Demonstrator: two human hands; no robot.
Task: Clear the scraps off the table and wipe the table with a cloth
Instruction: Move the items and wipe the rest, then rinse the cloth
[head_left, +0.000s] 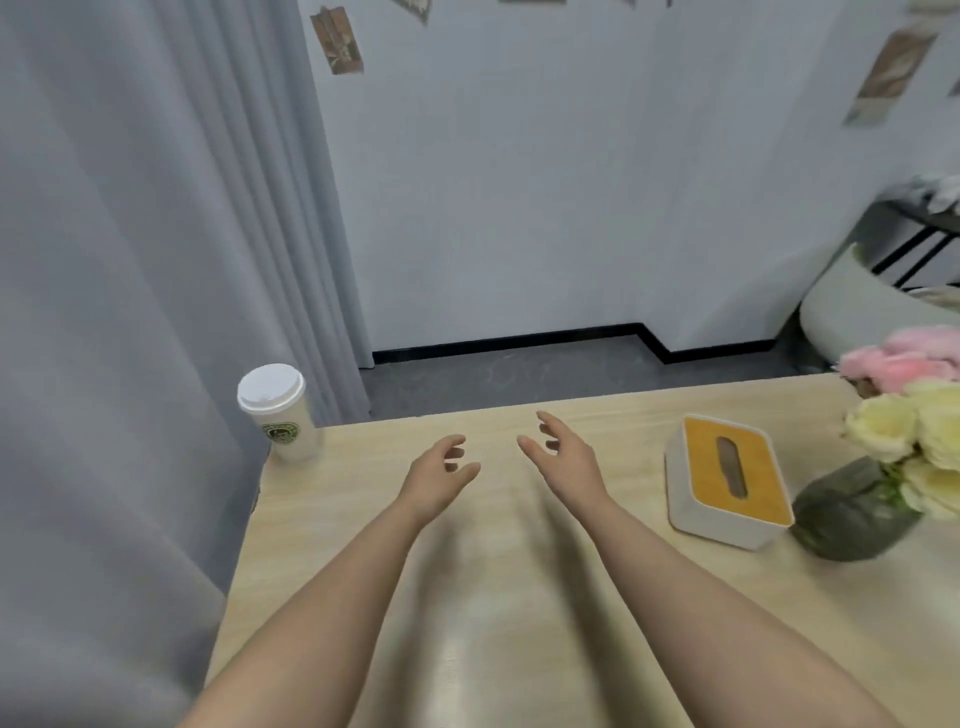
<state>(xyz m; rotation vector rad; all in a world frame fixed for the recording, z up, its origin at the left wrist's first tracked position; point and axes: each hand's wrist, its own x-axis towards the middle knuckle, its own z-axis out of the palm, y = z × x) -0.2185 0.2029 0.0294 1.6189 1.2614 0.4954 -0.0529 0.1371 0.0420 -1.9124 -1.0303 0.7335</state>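
Observation:
A light wooden table (519, 597) fills the lower part of the head view. Both my arms reach forward over it. My left hand (439, 475) hovers above the middle of the table with loosely spread fingers and holds nothing. Just to its right, my right hand (563, 457) is also held out with relaxed fingers and nothing in it. The palms face each other, a small gap between them. No scraps and no cloth show in the frame.
A white lidded paper cup (278, 410) stands at the table's far left corner. A white tissue box with an orange top (727, 480) sits at right, beside a dark vase of yellow and pink flowers (857, 512). A grey curtain (130, 312) hangs left.

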